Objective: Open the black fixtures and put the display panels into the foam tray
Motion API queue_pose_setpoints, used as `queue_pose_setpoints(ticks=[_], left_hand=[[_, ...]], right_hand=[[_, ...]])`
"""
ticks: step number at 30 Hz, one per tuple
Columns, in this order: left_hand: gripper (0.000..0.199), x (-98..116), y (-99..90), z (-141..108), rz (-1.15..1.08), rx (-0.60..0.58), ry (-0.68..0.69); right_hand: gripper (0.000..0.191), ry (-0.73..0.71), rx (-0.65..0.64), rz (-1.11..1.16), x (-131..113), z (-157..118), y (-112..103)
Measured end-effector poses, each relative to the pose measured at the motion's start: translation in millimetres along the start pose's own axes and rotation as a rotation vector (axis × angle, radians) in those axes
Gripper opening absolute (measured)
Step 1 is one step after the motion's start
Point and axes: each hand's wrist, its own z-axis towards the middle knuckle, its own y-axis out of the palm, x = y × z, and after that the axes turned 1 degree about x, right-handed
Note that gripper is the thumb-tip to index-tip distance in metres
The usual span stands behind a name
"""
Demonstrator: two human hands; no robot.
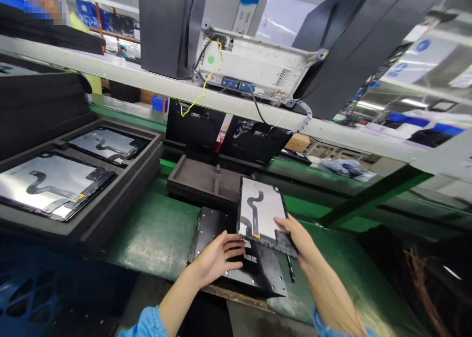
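My right hand grips the right edge of a display panel, thumb on top. The silver back of the panel faces up, with a grey ribbon cable curving over it. It is tilted above a black metal box dotted with small round holes or studs. My left hand is at the panel's lower left corner, its fingers stretched out and apart over the box. Whether its fingertips touch the panel, I cannot tell. A thin dark tool, perhaps a screwdriver, lies right of the box.
Two compartments of a black foam tray at left hold similar panels. Behind the box sits a shallow dark foam tray. Overhead, a white shelf beam carries a white instrument with cables. The green bench has a front edge.
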Motion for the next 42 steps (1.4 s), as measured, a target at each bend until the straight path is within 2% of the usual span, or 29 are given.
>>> queue_pose_setpoints(ticks=[2, 5, 7, 10, 15, 18, 21, 24, 27, 31, 35, 37, 40, 42], left_hand=[[0.067, 1, 0.7, -2, 0.027, -0.04, -0.008], [0.064, 0, 0.5, -2, 0.026, -0.021, -0.006], [0.06, -1, -0.2, -1, 0.012, -0.017, 0.003], [0.052, -1, 1.0, 0, -0.009, -0.022, 0.025], [0.041, 5, 9.7, -6, 0.012, -0.052, 0.003], [0.04, 8, 13.1, -8, 0.042, -0.09, -0.015], [0.041, 7, 13.7, -7, 0.05, -0.098, -0.012], [0.042, 6, 13.2, -8, 0.051, -0.088, 0.0], [0.043, 7, 12.7, -9, 0.045, -0.084, 0.014], [0.044, 7, 14.7, -8, 0.063, -0.077, 0.01], [0.044, 10, 21.4, -10, 0.091, -0.036, 0.05], [0.043, 15, 20.2, -19, 0.183, 0.058, 0.161], [0.041, 27, 1.7, -39, 0.538, 0.304, 0.392], [0.04, 34, -20.9, -49, 0.788, 0.482, 0.525]], right_hand=[[0.033, -0.037, -0.008, -0.064, -30, 38, 5], [0.016, -0.029, 0.007, -0.237, -66, 88, 19], [0.007, -0.007, 0.041, -0.352, -84, 113, 28], [0.007, -0.004, 0.093, -0.456, -105, 139, 34], [0.01, -0.024, 0.143, -0.659, -138, 159, 39], [0.029, -0.086, 0.064, -0.755, -152, 154, 58], [0.044, -0.258, -0.069, -0.777, -153, 133, 85], [0.041, -0.402, -0.181, -0.776, -138, 104, 103], [0.04, -0.505, -0.242, -0.839, -109, 82, 102], [0.045, -0.556, -0.195, -0.919, -60, 81, 76], [0.053, -0.527, -0.136, -0.789, -5, 87, 38], [0.054, -0.55, -0.05, -0.737, 26, 75, 14], [0.057, -0.555, 0.116, -0.683, 77, 36, -22], [0.07, -0.407, 0.176, -0.548, 110, 4, -41]])
